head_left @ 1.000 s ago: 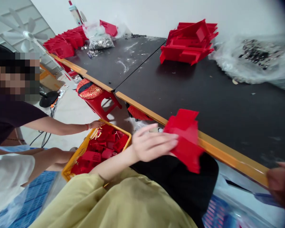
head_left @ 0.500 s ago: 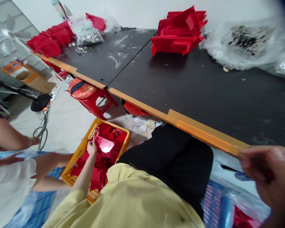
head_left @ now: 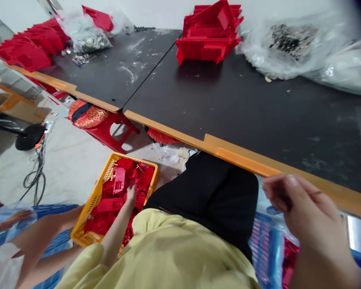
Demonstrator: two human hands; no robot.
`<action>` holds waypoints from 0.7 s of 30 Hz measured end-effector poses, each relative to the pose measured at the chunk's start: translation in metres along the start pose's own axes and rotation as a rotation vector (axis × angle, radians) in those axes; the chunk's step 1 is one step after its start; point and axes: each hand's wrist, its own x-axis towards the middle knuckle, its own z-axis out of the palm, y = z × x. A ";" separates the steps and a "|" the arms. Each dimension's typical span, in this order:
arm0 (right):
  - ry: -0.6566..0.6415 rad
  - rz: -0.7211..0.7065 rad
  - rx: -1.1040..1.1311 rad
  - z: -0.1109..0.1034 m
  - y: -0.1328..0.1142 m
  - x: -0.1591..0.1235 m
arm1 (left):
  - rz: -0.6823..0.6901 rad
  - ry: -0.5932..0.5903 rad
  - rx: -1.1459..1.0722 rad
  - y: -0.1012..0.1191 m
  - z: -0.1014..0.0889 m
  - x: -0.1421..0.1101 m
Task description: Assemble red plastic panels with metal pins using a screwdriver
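Note:
My left hand [head_left: 131, 195] reaches down into a yellow basket [head_left: 87, 208] on the floor to my left. It rests on the pile of red plastic parts [head_left: 117, 188] inside, its fingertips buried among them. My right hand [head_left: 301, 208] hovers at the lower right, just in front of the orange edge of the black table [head_left: 228, 108]. Its fingers are curled together, and what they enclose is hidden. My yellow sleeve and black-clad lap fill the bottom middle.
A stack of red plastic trays [head_left: 209, 34] and clear bags of small metal parts [head_left: 289, 44] lie on the table's far side, with more red parts [head_left: 27, 52] at far left. A red stool [head_left: 102, 124] stands under the table. Another person's limbs [head_left: 33, 241] show lower left. A blue crate [head_left: 267, 249] sits beside me.
My left hand dropped from the table edge, where it held a red part, into the yellow basket. My right hand rose into view. The view swung left and down.

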 end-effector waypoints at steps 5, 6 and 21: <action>0.011 0.073 -0.074 -0.017 0.025 -0.020 | 0.091 -0.108 -0.073 0.052 0.027 -0.009; 0.074 0.096 -0.016 -0.026 0.031 -0.025 | 0.152 -0.127 -0.093 0.069 0.030 -0.014; 0.653 -0.068 0.584 0.009 0.079 -0.096 | 0.929 -1.463 0.444 0.247 0.132 -0.189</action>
